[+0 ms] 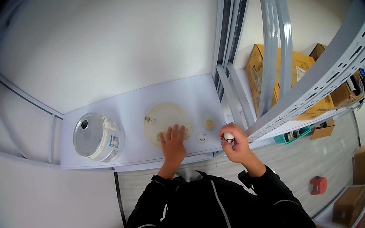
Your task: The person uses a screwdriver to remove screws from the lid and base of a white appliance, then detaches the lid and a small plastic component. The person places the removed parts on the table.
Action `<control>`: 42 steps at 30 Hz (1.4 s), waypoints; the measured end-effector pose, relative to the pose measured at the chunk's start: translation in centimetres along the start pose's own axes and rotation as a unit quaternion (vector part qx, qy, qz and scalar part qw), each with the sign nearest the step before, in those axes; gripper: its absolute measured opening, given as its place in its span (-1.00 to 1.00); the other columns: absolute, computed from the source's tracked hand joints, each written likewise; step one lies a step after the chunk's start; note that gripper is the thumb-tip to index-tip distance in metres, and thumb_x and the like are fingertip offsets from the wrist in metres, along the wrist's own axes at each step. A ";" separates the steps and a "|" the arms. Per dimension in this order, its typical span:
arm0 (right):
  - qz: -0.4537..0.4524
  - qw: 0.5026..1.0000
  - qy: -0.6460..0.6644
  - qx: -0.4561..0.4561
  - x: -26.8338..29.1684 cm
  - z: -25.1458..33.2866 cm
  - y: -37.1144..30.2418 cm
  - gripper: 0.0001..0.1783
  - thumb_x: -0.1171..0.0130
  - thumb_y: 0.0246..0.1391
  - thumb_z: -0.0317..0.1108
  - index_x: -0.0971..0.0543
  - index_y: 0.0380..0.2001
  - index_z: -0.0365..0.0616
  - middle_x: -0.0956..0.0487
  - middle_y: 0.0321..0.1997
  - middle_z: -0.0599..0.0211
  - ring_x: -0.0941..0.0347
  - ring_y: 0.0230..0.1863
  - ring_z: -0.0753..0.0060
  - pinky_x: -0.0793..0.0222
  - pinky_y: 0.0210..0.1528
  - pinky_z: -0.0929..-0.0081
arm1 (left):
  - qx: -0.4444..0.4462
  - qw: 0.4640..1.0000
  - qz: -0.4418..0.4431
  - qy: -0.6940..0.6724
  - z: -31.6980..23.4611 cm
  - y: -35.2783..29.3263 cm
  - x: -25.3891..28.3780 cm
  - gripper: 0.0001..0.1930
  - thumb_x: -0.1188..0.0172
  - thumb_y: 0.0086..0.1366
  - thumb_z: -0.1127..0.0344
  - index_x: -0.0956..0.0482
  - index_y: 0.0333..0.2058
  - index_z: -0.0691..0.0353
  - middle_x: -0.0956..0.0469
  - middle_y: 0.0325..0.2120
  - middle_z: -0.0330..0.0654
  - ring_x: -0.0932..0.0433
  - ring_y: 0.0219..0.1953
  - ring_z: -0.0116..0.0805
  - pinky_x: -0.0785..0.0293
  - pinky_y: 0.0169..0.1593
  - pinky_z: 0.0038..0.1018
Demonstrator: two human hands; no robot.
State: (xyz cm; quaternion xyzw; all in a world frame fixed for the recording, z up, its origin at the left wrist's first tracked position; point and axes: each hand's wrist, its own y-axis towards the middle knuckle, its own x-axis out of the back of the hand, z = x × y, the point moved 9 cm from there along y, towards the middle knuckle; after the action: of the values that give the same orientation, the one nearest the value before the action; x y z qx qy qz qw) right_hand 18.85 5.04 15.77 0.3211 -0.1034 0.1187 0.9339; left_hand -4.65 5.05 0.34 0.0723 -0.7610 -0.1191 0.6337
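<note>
My left hand (174, 145) is open, fingers spread over the near edge of a large round yellowish translucent disc (162, 116) on the shelf. Whether it presses on the disc I cannot tell. Near the shelf's right end, my right hand (237, 144) is closed around a small white rounded piece (228, 136), mostly hidden by the fingers. Between my hands lie a small white disc with dark marks (201, 137) and a small yellowish disc (209, 123). To the left, a white lidded bucket (112, 129) stands on the shelf.
The white shelf (126, 101) runs along a wall. A grey perforated rack post (311, 86) rises close by my right hand. Beyond it are a yellow carton (256, 66) and a teal basket (303, 133). A red stool (318, 185) stands on the floor at the right.
</note>
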 end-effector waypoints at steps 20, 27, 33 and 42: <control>0.028 0.992 0.012 -0.123 -10.1 0.1 0.2 -0.84 -0.32 0.13 -0.52 -0.62 -0.20 -0.20 -0.63 -0.34 0.31 -0.46 -0.50 0.51 -0.38 -0.43 0.51 | -0.021 0.956 -0.068 -0.286 7.7 -1.2 12.8 -0.52 -0.22 0.34 0.53 -0.52 0.24 0.14 -0.65 0.17 -0.20 -0.64 0.11 0.06 -0.59 0.20 -0.12; 0.025 0.993 -0.073 -0.085 -16.5 5.7 0.6 -0.51 -0.53 0.05 -0.37 -0.56 0.04 -0.12 -0.59 -0.03 0.23 -0.49 -0.28 0.38 -0.43 -0.28 0.46 | 0.038 0.889 -0.109 -0.443 12.1 -5.1 18.1 -0.57 -0.20 0.43 0.48 -0.49 0.25 0.28 -0.70 0.04 -0.04 -0.72 -0.06 -0.20 -0.60 0.01 -0.33; 0.032 0.997 -0.068 -0.012 -22.2 12.1 1.8 -0.38 -0.57 0.05 -0.26 -0.52 0.14 -0.15 -0.58 0.07 0.13 -0.58 -0.09 0.18 -0.52 -0.13 0.34 | -0.013 0.852 -0.089 -0.516 12.8 -9.4 23.3 -0.58 -0.23 0.43 0.44 -0.49 0.23 0.36 -0.70 0.00 -0.03 -0.65 -0.08 -0.34 -0.57 0.00 -0.39; 0.025 0.991 0.032 -0.124 -28.4 13.2 -1.0 -0.44 -0.59 0.07 -0.21 -0.51 0.01 -0.20 -0.69 -0.16 0.22 -0.61 -0.18 0.40 -0.55 -0.10 0.39 | -0.057 0.855 -0.177 -0.484 15.0 -14.2 25.2 -0.63 -0.33 0.40 0.41 -0.54 0.11 0.41 -0.72 -0.01 0.04 -0.71 -0.06 -0.28 -0.60 0.01 -0.36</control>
State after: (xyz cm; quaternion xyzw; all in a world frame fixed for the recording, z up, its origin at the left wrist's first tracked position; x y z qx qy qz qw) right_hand -9.40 -8.37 17.77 0.1961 -0.0951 0.1388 0.9660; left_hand -24.61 -13.87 17.82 0.1030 -0.9379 -0.2920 0.1565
